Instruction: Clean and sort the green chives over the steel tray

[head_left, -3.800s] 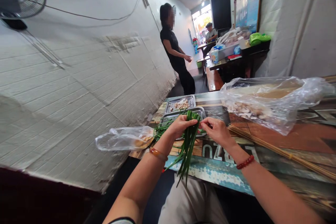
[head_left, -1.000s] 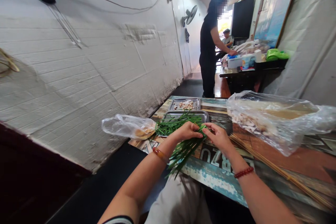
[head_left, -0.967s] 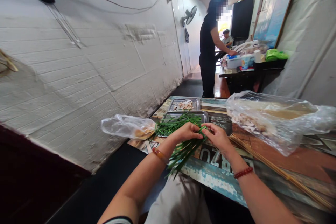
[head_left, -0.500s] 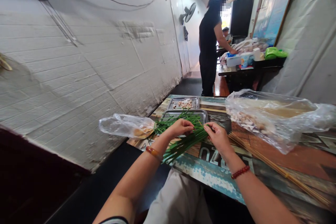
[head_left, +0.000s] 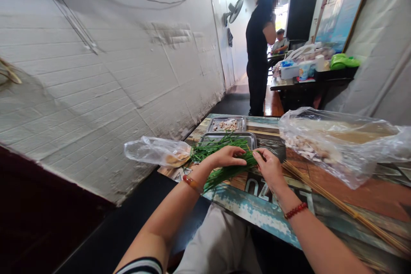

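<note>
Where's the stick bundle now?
At right in the head view, the stick bundle lies on the table, this side of the big bag, beside the right hand.

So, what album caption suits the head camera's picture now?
Left fingers and right fingers at a bunch of green stalks, metal tray behind, thin sticks to the right.

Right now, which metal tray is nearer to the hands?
The front tray, partly covered by green stalks; the back tray, holding pale pieces, is farther.
</note>
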Tool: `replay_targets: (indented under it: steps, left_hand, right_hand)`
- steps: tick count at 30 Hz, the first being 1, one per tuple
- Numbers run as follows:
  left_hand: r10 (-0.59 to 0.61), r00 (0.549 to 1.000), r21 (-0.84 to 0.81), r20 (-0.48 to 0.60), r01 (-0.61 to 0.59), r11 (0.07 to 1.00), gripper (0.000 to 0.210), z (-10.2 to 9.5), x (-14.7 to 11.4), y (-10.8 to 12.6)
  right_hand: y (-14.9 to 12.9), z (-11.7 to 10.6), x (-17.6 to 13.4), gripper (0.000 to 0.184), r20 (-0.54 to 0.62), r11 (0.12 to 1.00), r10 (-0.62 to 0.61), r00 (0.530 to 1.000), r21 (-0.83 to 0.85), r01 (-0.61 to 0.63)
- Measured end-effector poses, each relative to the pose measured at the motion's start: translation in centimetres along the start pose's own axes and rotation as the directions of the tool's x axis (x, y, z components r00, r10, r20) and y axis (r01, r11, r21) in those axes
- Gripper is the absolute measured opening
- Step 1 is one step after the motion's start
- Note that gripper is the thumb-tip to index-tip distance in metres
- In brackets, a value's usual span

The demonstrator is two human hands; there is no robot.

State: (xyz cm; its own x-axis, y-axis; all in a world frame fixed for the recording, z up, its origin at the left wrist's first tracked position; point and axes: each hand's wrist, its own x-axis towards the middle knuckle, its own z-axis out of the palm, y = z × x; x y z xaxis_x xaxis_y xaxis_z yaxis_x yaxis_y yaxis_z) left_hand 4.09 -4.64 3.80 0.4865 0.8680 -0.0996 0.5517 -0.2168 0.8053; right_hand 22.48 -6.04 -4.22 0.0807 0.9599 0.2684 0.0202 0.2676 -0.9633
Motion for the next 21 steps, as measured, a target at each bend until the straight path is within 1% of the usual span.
replay_targets:
  steps: [2,5,7,10,13,15,18,20,21]
  left_hand:
    - [0.02,0.998,0.121,0.064,-0.027,0.992,0.04,0.3,0.1,0.0]
    - [-0.011,0.994,0.15,0.112,-0.006,0.989,0.035,0.2,0.0,-0.2]
    - [-0.019,0.995,0.175,0.1,0.002,0.985,0.033,0.0,-0.1,-0.3]
    - [0.015,0.998,0.323,0.068,-0.036,0.946,0.031,-0.2,-0.1,0.0]
    - [0.045,0.996,0.434,0.075,-0.073,0.898,0.028,0.3,0.1,0.1]
    - [0.053,0.994,0.455,0.095,-0.091,0.886,0.025,0.7,0.3,-0.1]
    - [0.056,0.992,0.44,0.11,-0.099,0.893,0.023,1.2,0.5,-0.8]
    - [0.056,0.994,0.383,0.089,-0.086,0.92,0.022,1.2,0.4,-1.5]
    - [0.054,0.997,0.331,0.054,-0.069,0.941,0.022,1.1,0.3,-1.8]
  right_hand:
    - [0.0,0.0,0.0,0.046,-0.014,1.0,0.019,1.0,0.008,-0.019]
    - [-0.2,0.1,0.0,0.049,-0.005,0.998,0.052,0.999,0.026,-0.052]
    - [-0.3,0.3,-0.1,0.051,0.014,0.996,0.074,0.997,0.042,-0.074]
    - [-0.5,0.4,-0.3,0.053,0.042,0.994,0.098,0.994,0.052,-0.1]
    - [-0.1,0.5,-0.4,0.051,0.048,0.994,0.107,0.993,0.024,-0.108]
    - [0.4,0.5,-0.4,0.049,0.039,0.993,0.116,0.992,-0.007,-0.116]
    - [1.4,0.7,-0.3,0.044,0.032,0.989,0.138,0.99,-0.053,-0.137]
    - [1.9,0.8,-0.2,0.042,0.029,0.985,0.155,0.987,-0.083,-0.152]
    - [2.1,0.8,-0.2,0.041,0.026,0.982,0.164,0.986,-0.099,-0.16]
